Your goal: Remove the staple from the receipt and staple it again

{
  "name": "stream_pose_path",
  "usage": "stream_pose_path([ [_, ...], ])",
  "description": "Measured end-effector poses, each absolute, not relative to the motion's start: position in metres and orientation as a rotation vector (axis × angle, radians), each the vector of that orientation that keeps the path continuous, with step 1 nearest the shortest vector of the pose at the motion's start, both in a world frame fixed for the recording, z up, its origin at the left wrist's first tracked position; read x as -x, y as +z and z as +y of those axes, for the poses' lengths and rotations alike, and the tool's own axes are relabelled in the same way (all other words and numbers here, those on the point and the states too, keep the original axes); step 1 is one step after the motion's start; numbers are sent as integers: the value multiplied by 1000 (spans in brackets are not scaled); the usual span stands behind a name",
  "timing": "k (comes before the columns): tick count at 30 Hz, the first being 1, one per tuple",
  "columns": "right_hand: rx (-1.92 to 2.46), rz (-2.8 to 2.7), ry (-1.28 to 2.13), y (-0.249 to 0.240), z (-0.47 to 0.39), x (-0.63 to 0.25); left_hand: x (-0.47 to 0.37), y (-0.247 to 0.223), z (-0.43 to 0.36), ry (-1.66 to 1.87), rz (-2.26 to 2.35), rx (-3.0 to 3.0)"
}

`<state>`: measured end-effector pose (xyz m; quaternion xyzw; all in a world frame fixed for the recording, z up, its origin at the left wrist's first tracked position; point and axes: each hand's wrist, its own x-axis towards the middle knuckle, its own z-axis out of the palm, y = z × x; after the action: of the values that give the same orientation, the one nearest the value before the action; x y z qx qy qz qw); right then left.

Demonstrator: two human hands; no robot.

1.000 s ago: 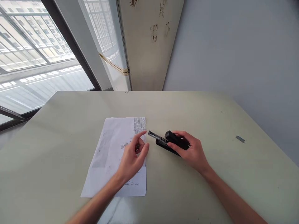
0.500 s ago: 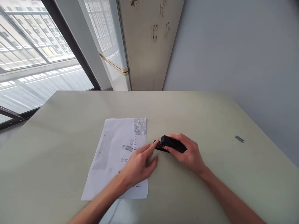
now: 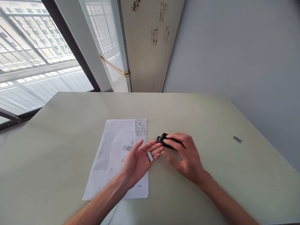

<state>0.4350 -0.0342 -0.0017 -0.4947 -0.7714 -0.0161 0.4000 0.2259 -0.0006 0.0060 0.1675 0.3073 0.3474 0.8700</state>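
Note:
My left hand (image 3: 138, 159) is turned palm up over the paper's right side, fingers stretched out flat. A short grey strip of staples (image 3: 150, 156) lies loose across its fingers. Just beyond the fingertips is a black stapler (image 3: 174, 143), lying on the table. Over it hovers my right hand (image 3: 186, 153), fingers spread and thumb apart; whether a fingertip touches the stapler I cannot tell. A printed sheet of paper (image 3: 110, 175) lies under my left hand. On it, partly hidden by my thumb, is another staple strip (image 3: 128, 148).
One more grey staple strip (image 3: 237, 139) lies far to the right on the pale table (image 3: 75, 112). Behind the table's back edge stand a refrigerator (image 3: 147, 59) and a wall (image 3: 222, 53). A window (image 3: 32, 47) is at the left.
My left hand has rolled from palm down to palm up and now bears a strip of staples. My right hand has loosened from the stapler, its fingers spreading.

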Motion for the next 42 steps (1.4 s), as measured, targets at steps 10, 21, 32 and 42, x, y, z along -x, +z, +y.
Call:
stream_pose_path([
  [10, 1210, -2216, 66, 9, -62, -421, -226, 6, -12, 563, 458, -479],
  [21, 2021, -1443, -201, -28, -74, -599, -229, -12, -13, 535, 585, -557],
  [32, 2084, -1335, -191, -43, -78, -618, -230, -8, -11, 497, 640, -592],
  [42, 1638, -1928, 393, -5, -56, -505, -163, 20, 22, 681, 1144, -1777],
])
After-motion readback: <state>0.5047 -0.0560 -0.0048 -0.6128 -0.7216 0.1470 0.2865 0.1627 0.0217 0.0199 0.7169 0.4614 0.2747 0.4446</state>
